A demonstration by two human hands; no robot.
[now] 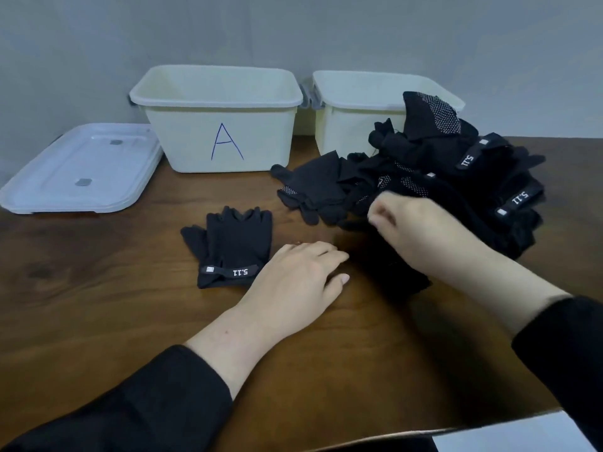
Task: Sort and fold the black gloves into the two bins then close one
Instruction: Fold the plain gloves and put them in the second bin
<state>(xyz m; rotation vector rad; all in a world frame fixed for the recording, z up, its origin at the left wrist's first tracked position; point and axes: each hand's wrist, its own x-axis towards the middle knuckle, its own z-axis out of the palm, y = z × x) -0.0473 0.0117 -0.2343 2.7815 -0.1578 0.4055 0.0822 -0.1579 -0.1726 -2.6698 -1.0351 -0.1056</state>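
1. Dark brown wooden table (114, 321) fills the lower frame, with a plain grey wall (293, 27) behind it.
2. At upper centre stands an open cream plastic bin marked with a blue letter A (217, 120); no gloves show inside it. Just to its right stands a second open cream plastic bin (355, 102), whose front is partly hidden, so any label cannot be told.
3. At the left edge, two flat white plastic lids (81, 169) appear to lie stacked on the table, off both bins.
4. A large heap of black fabric gloves with white-dotted palms (456, 177) sits at the right, in front of the second bin.
5. One single black fingerless glove with a wrist strap (228, 247) lies flat and alone at centre, well apart from both bins.
6. The left hand (301, 277) rests on the table just right of that glove, fingers straight and relaxed, holding nothing.
7. The right hand (404, 228) is at the near edge of the heap, fingers curled, seemingly pinching dark cloth; motion blur hides the exact grip.
8. Judgement: sorting has barely begun. The hand appears to be drawing out a mate for the lone glove.
9. The next move likely calls for freeing one glove cleanly from the tangle, laying it on its partner, then folding the pair.
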